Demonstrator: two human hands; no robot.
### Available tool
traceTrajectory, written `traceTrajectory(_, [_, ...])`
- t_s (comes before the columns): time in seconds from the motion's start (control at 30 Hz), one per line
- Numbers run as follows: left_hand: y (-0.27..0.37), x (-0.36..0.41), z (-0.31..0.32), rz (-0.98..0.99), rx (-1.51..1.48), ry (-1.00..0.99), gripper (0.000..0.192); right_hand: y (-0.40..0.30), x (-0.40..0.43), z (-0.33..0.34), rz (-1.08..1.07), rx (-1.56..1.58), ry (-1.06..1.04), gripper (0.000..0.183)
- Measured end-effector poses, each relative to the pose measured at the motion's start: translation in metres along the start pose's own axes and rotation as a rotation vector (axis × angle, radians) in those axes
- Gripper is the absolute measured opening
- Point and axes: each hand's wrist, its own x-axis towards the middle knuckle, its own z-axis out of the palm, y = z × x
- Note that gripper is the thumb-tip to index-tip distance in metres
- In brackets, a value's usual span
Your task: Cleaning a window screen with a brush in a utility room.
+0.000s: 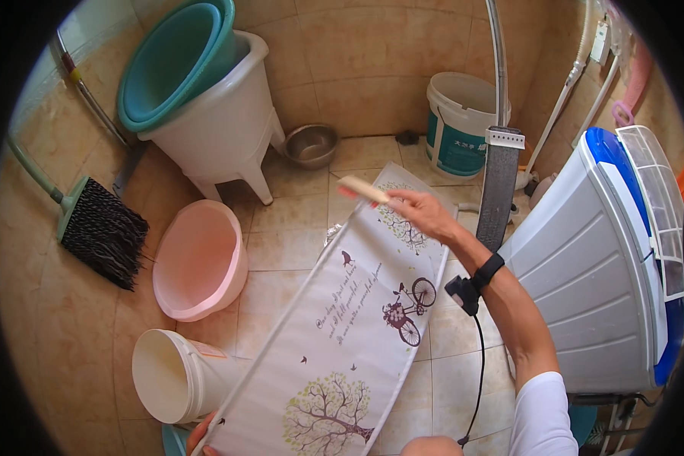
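A long white fabric cover (342, 308) printed with trees, a bicycle and lettering slants across the middle, its far end near the floor. At its lower left edge my left hand (202, 436) grips the border, mostly hidden by the fabric. My right hand (424, 214) holds a scrubbing brush (362, 189) by one end, over the upper part of the cover; its reddish bristles face down and look blurred. Whether the bristles touch the fabric, I cannot tell. A black band with a small device and a cable is on my right wrist.
Left of the cover are a pink basin (196, 262), a white bucket (162, 376) and a broom (102, 233). Beyond stand a white tub (222, 114) holding green basins (171, 62), a metal bowl (312, 146), a paint bucket (456, 125) and a flat mop (499, 188). A washing machine (587, 273) is at right.
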Motion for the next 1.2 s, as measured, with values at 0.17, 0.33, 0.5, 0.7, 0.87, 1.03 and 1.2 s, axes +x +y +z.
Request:
traceTrajectory(0.17, [0.009,0.038,-0.044,0.035,0.025,0.004,0.042,-0.049,0.028,0.056,-0.093,-0.224,-0.309,0.044])
traceTrajectory(0.33, [0.016,0.065,-0.062,0.102,0.097,-0.056,0.042,-0.024,0.064,0.053,0.213,-1.076,0.219,0.027])
traceTrajectory(0.5, [0.009,0.060,-0.014,-0.142,0.157,0.253,0.043,0.020,0.012,0.028,0.116,-0.776,0.323,0.036])
traceTrajectory(0.7, [-0.017,0.095,0.010,-0.268,-0.504,0.054,0.046,0.098,-0.120,0.006,0.207,0.194,0.570,0.034])
traceTrajectory(0.87, [-0.030,0.102,0.033,-0.115,-0.567,-0.020,0.043,0.116,-0.253,0.049,0.460,0.616,0.481,0.023])
traceTrajectory(1.03, [-0.007,0.098,0.037,-0.215,-0.595,0.093,0.041,0.057,-0.310,0.109,0.329,0.661,0.407,0.027])
traceTrajectory(1.2, [-0.004,0.102,0.022,-0.240,-0.619,0.113,0.041,-0.008,-0.299,0.142,0.270,1.030,0.316,0.028])
